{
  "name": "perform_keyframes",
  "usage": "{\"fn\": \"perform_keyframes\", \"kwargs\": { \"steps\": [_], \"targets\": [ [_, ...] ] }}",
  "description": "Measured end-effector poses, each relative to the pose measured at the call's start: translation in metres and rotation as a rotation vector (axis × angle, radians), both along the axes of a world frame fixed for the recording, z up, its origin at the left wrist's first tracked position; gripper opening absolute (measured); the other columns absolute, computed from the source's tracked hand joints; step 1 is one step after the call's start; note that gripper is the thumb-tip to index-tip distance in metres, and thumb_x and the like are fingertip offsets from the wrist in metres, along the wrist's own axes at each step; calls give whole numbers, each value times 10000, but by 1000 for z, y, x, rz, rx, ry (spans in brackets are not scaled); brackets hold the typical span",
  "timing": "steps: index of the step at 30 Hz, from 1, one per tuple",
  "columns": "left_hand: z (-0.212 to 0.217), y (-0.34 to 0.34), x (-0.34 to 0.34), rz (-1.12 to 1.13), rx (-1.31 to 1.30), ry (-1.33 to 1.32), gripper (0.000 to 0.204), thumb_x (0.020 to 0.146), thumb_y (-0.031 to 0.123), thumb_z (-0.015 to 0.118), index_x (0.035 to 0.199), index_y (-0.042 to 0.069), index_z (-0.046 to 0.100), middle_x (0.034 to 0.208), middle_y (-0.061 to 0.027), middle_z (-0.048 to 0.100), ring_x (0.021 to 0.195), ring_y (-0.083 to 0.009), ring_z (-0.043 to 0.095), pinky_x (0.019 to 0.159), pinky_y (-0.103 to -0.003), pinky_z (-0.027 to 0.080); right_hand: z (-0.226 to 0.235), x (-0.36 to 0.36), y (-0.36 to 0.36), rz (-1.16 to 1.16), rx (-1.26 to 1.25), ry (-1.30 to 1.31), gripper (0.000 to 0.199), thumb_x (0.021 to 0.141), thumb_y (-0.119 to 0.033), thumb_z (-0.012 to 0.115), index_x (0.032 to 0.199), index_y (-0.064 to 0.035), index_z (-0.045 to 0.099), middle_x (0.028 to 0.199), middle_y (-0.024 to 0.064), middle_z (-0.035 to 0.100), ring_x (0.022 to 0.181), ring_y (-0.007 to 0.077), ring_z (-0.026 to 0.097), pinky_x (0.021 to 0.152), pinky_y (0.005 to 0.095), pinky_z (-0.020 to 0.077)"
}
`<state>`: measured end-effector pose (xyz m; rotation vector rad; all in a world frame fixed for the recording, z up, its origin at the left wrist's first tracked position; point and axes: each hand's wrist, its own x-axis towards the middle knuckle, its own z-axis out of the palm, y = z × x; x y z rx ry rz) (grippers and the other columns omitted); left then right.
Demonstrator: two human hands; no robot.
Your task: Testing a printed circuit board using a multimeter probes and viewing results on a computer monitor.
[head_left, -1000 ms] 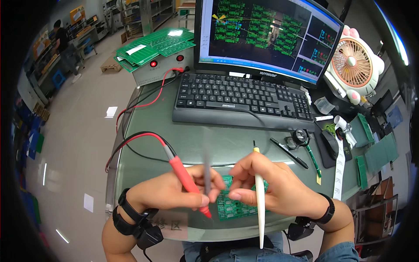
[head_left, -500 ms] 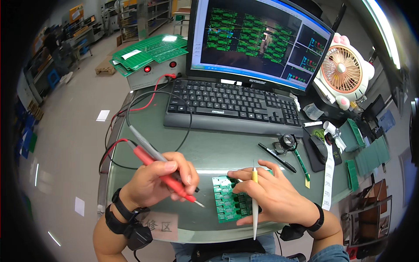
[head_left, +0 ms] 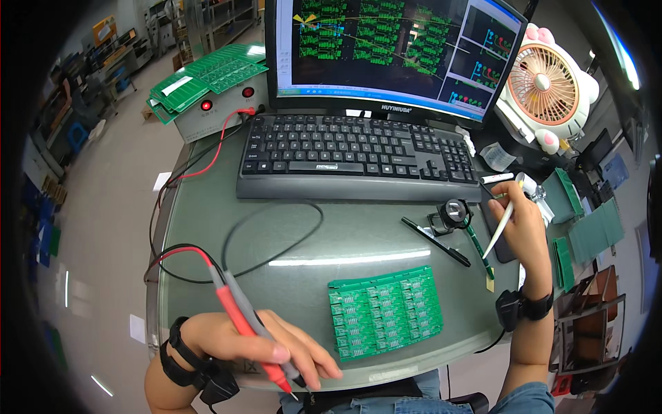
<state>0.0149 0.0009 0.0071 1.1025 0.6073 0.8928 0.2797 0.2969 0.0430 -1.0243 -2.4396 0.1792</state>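
My left hand (head_left: pixel 215 334) is closed around two test probes, a red probe (head_left: pixel 236 312) and a grey probe (head_left: pixel 243 301). Their tips point down past the table's front edge, left of the green circuit board panel (head_left: pixel 387 314). Nothing touches the panel, which lies flat near that edge. At the right, over the mouse area, my right hand (head_left: pixel 525 231) grips a slim white pen-like tool (head_left: pixel 501 226) that slants down to the left. The mouse is mostly hidden by this hand.
A keyboard (head_left: pixel 345 155) stands below the monitor (head_left: pixel 386 107). Near my right hand lie a black pen (head_left: pixel 436 241), a magnifier loupe (head_left: pixel 452 215) and a green stick (head_left: pixel 478 248). Green boards (head_left: pixel 214 72) rest on a power box (head_left: pixel 227 114). A fan (head_left: pixel 545 86) stands at right.
My right hand has left the circuit board panel and moved right to the mouse area, still holding the white tool. My left hand has moved down toward me with the probes.
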Motion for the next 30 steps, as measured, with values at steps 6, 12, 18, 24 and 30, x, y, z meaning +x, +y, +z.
{"fn": "perform_keyframes", "kwargs": {
  "steps": [6, 12, 18, 24, 30],
  "targets": [
    [-15, 0, 4, -174, -120, -37, 366, 914, 111, 412, 1107, -129, 609, 1318, -295, 475, 1207, -387, 489, 1017, -402, 361, -21, 8, 22, 89, -285, -142, 264, 787, -67, 669, 1039, -33, 601, 681, 93, 598, 611, 228, 606, 585, 322, 453],
    [-26, -2, 7, -118, -20, -19, 360, 933, 118, 421, 1177, -87, 588, 1376, -275, 423, 1274, -380, 433, 1047, -428, 339, -29, -3, 21, 118, -467, -28, 190, 776, -7, 645, 960, -2, 595, 640, 53, 581, 579, 116, 561, 557, 264, 432],
    [-27, 1, 5, -118, -21, -48, 357, 941, 108, 424, 1205, -85, 568, 1397, -259, 405, 1286, -357, 427, 1056, -405, 335, -35, -3, 26, 133, -468, 9, 175, 770, -2, 633, 938, 4, 586, 651, 45, 583, 578, 108, 550, 556, 253, 432],
    [-18, -1, 8, -119, -38, -22, 349, 938, 84, 436, 1221, -80, 560, 1400, -251, 406, 1293, -316, 427, 1050, -377, 342, -35, 3, 23, 287, -571, 28, 139, 788, -20, 639, 901, 10, 563, 684, 42, 592, 608, 88, 548, 564, 250, 446],
    [-23, 1, 7, -116, -17, -21, 351, 944, 93, 433, 1224, -78, 558, 1398, -250, 409, 1288, -323, 428, 1033, -366, 358, -40, -4, 16, 240, -586, 11, 156, 823, -49, 650, 831, 6, 504, 685, 61, 593, 619, 104, 563, 565, 248, 445]
  ]
}}
